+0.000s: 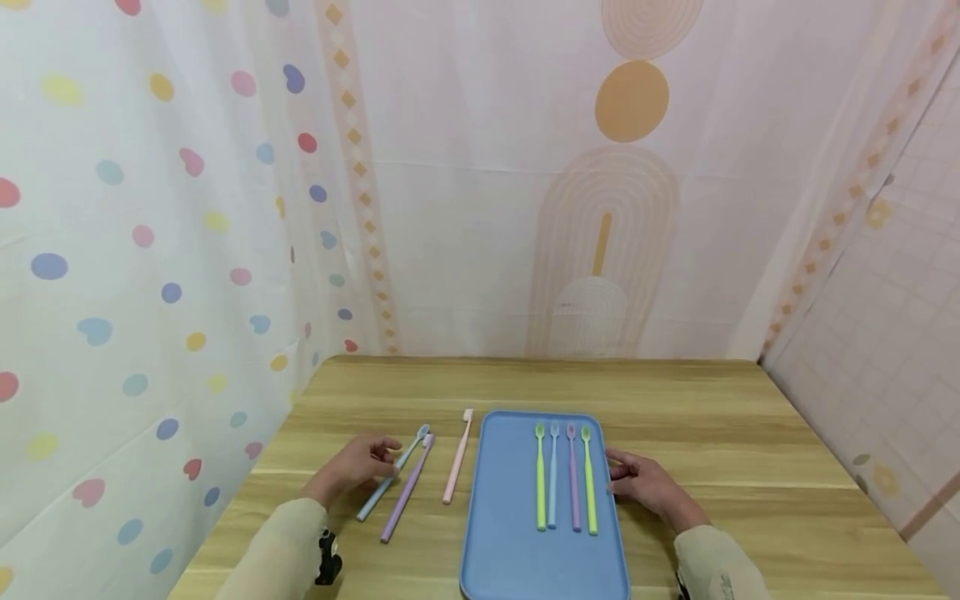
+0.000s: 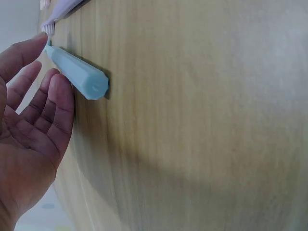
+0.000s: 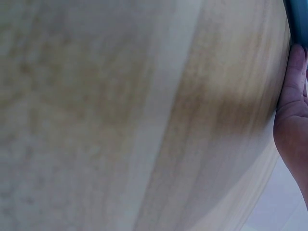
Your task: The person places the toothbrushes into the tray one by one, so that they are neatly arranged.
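On the left of the table in the head view, my left hand [image 1: 367,462] is at a light blue toothbrush [image 1: 395,473] lying on the wood. In the left wrist view, thumb and fingers stand apart on either side of its handle [image 2: 79,74]. A purple toothbrush [image 1: 407,492] lies close beside it, and a pink toothbrush [image 1: 458,458] lies farther right. My right hand [image 1: 647,483] rests at the right rim of a blue tray [image 1: 502,500], its fingertips against the edge. Lined up in the tray are two green toothbrushes, a blue toothbrush [image 1: 553,479] and a purple toothbrush [image 1: 574,483].
The wooden table [image 1: 705,417] reaches back to a patterned curtain [image 1: 465,250]. A dotted curtain [image 1: 172,350] hangs along the left side, and a pale checked one [image 1: 885,400] on the right.
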The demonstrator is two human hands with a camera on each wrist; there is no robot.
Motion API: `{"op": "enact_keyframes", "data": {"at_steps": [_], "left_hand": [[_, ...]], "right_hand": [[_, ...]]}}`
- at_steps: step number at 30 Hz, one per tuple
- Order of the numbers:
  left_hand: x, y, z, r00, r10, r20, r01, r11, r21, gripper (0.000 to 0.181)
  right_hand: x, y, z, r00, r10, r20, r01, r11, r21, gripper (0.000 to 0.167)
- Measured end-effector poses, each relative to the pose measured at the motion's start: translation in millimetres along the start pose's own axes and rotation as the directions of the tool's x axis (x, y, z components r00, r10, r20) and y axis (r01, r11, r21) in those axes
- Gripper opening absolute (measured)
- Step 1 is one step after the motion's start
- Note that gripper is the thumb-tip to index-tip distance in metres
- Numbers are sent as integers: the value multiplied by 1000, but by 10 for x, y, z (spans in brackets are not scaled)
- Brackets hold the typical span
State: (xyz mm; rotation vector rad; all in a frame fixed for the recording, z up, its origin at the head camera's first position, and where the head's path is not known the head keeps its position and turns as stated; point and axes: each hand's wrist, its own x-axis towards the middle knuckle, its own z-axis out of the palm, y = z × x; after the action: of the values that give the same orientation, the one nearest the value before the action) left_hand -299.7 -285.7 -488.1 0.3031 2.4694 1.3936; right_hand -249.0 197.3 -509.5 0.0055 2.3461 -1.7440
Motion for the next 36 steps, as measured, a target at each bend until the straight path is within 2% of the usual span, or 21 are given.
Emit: {"op": "enact_keyframes", "data": {"at_steps": [5,10,15,22,29,36], "left_hand": [[20,-35,-16,1000,-3,25,3,1000,2,47],[28,-56,-17,1000,-17,25,17,1000,1,48],[40,-65,2,999,-35,2,35,999,5,49],[40,-51,34,1000,-18,-13,18,1000,20,45],[33,-47,78,998,-30,-52,33,998,59,39],[35,-35,111,997,17,-81,-8,993,119,32]], "right_hand": [[3,8,3,1000,2,-4,-2,1000,1,62],[-8,-8,3,1000,2,-1,-2,1000,3,63],[-6,-1,3,1000,14,-10,-14,1000,-9,62],[-10,-3,6,1000,13,-12,-13,1000,-18,62],[-10,-19,11,1000,17,-12,-17,1000,-19,61],[-1,-11,13,1000,16,-6,-16,1000,-9,61]]}}
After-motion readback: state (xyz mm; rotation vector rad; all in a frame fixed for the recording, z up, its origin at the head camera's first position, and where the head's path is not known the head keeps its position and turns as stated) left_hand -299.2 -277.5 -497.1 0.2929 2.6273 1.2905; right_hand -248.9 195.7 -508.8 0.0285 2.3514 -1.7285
